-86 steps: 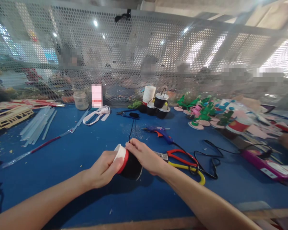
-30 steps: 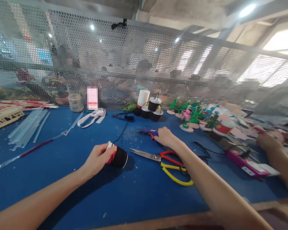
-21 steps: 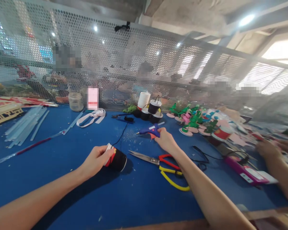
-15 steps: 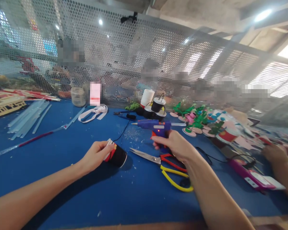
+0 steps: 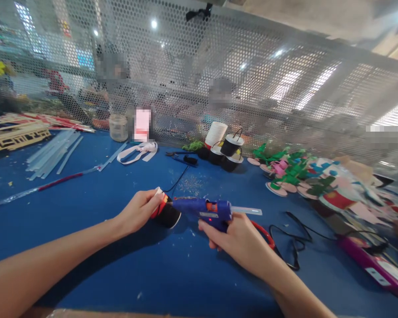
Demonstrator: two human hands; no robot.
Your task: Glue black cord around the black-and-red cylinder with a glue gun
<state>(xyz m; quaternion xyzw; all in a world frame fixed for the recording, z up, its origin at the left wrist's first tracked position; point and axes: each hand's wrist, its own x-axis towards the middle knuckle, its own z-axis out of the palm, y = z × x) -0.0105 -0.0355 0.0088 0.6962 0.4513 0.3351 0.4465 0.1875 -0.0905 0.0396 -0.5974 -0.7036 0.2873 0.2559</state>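
At a blue worktable (image 5: 185, 274), we see a person's left hand (image 5: 141, 211) pinching a small black cup (image 5: 170, 216), thumb laid across its red band (image 5: 156, 210) and fingers curled behind the white rim. The cup lies tipped at the middle of the scene, its mouth toward the far left; whether its base touches the tabletop, we cannot tell. A black cord (image 5: 179, 179) runs from it to a dark bundle (image 5: 187, 159) farther back.

From the right, we find the right hand (image 5: 237, 234) wrapped around the grip of a blue glue gun (image 5: 194, 207), a red light glowing on its side and a clear glue stick (image 5: 248, 211) jutting from its rear. The nozzle points left at the cup, close to the left thumb; we cannot make out contact. A red handle (image 5: 267, 234) shows just beyond the right wrist.

On the far side, we count a white cup stack (image 5: 216, 132) beside several black cups with corded handles (image 5: 232, 145). White ribbon (image 5: 146, 147) lies far left of them, and a purple power strip (image 5: 373, 260) sits at right.
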